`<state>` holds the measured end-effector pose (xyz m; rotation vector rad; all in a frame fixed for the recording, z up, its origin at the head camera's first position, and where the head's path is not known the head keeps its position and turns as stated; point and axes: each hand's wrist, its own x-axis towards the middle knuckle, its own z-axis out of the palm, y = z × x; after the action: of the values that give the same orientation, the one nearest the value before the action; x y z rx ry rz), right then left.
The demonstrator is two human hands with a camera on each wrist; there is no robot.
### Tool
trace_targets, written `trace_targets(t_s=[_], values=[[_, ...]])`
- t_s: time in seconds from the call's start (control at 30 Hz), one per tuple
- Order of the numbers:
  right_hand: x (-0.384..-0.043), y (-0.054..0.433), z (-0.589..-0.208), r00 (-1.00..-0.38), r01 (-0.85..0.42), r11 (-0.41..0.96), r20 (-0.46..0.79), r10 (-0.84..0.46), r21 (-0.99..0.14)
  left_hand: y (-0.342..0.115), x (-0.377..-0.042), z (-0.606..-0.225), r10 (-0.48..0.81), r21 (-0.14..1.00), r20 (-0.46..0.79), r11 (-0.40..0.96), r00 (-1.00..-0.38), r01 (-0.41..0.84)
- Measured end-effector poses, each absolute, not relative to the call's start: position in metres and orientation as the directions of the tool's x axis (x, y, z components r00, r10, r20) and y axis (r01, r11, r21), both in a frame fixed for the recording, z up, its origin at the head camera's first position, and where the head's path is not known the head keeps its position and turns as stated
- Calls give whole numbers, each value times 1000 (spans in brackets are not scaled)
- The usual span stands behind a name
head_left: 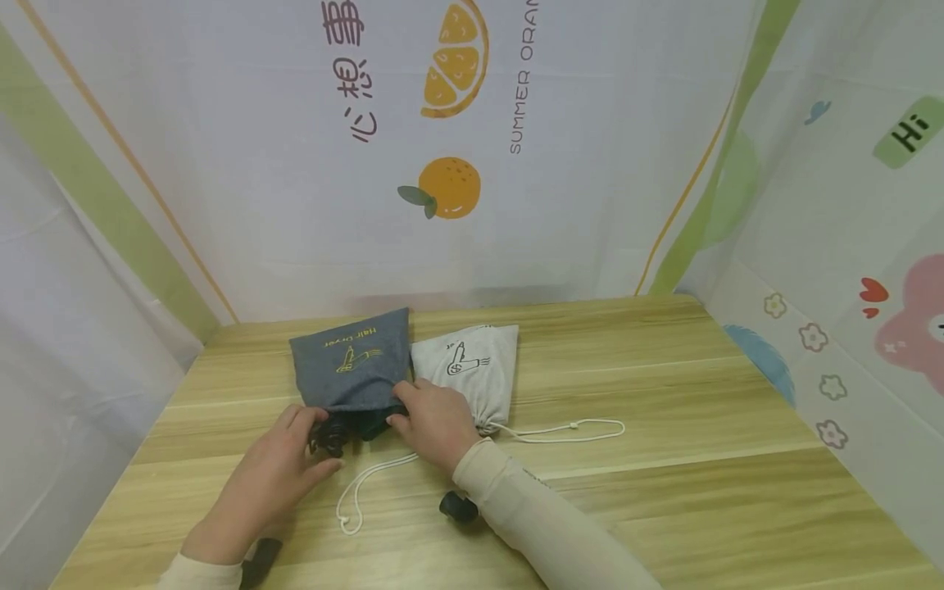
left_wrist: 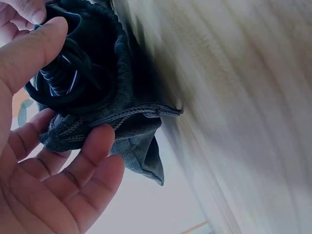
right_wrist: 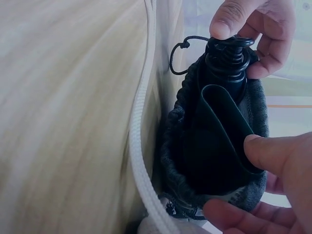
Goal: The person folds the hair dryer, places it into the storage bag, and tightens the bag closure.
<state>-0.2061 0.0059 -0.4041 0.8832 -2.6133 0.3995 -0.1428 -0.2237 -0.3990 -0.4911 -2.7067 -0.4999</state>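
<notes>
A dark blue-grey drawstring bag [head_left: 350,360] with a yellow "Hair Dryer" print lies on the table, its gathered mouth facing me. Inside the mouth sit a dark flattened nozzle [right_wrist: 226,126] and a coiled black cord [left_wrist: 63,78] of a hair dryer. My left hand [head_left: 269,463] holds the bag's left end, thumb over the cord and fingers against the cloth. At the right end of the mouth, my right hand [head_left: 438,422] pinches the rim, its thumb on the nozzle's edge and its other fingers outside the cloth.
Right beside it lies a light grey drawstring bag [head_left: 487,360] with a black dryer print, partly behind my right hand. White drawstrings [head_left: 568,430] trail from it over the wooden table [head_left: 664,475]. Printed white curtains [head_left: 590,205] enclose the table's back and sides.
</notes>
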Motion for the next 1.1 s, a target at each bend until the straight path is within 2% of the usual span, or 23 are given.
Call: trace_targets(t_s=[0.87, 1.1], values=[[-205, 5, -406, -746, -595, 789, 469, -472, -152, -221, -148, -406, 296, 229, 483, 865, -824, 446], [-206, 4, -408, -746, -594, 791, 469, -473, -148, -220, -148, -406, 287, 234, 486, 867, -825, 440]])
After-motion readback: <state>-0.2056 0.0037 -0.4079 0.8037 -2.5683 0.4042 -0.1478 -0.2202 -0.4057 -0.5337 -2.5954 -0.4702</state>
